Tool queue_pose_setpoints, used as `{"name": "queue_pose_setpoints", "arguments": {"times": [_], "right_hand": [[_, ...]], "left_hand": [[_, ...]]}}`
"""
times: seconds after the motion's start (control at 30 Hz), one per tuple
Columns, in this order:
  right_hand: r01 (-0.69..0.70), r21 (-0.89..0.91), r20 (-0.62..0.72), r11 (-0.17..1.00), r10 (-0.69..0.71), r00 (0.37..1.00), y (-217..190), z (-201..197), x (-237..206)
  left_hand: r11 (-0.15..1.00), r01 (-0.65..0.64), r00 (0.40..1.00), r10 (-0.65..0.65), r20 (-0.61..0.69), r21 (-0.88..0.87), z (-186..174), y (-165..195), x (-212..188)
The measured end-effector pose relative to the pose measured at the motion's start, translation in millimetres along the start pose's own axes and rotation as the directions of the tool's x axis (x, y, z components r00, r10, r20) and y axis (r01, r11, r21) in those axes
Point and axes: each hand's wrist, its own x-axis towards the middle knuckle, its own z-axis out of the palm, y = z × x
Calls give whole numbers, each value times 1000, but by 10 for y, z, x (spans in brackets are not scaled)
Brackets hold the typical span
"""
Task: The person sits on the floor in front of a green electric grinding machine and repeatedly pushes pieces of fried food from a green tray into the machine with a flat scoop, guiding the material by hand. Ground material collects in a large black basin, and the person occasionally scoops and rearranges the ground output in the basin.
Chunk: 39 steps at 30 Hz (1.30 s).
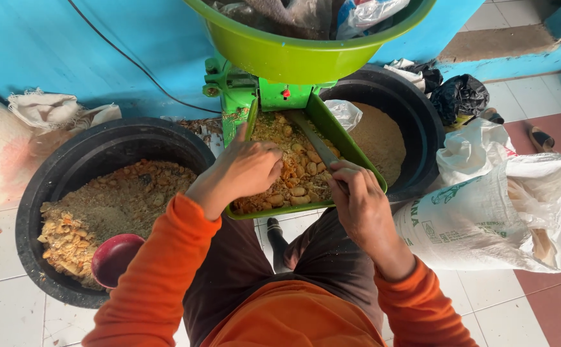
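My left hand rests fingers-down on the mix of peanuts and crumbs in the green feed tray of a green grinding machine. My right hand grips a flat stick that reaches up the tray toward the machine's mouth. Both arms wear orange sleeves. A large green basin sits on top of the machine.
A black tub at left holds crushed peanuts and a dark red bowl. Another black tub behind the tray holds fine brown meal. A white sack lies at right, with black bags and a blue wall behind.
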Motion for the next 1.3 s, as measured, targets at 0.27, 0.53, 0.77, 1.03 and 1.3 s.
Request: {"name": "queue_pose_setpoints", "arguments": {"times": [0.27, 0.53, 0.77, 1.03, 1.3], "right_hand": [[-175, 55, 10, 983, 175, 984, -214, -917, 263], [-76, 76, 83, 994, 69, 994, -230, -619, 295], [-94, 100, -21, 991, 97, 995, -506, -309, 286], [-36, 31, -64, 999, 37, 997, -612, -274, 184], [-40, 50, -61, 998, 43, 997, -565, -126, 229]], "left_hand": [[998, 57, 976, -64, -207, -40, 86, 96, -288], [997, 75, 932, -60, -357, 26, 128, 161, -365], [989, 87, 960, -52, -276, 119, 63, 194, -383], [993, 104, 969, -88, -230, 58, 33, 213, -415], [999, 27, 923, -9, -385, 42, 32, 192, -437]]}}
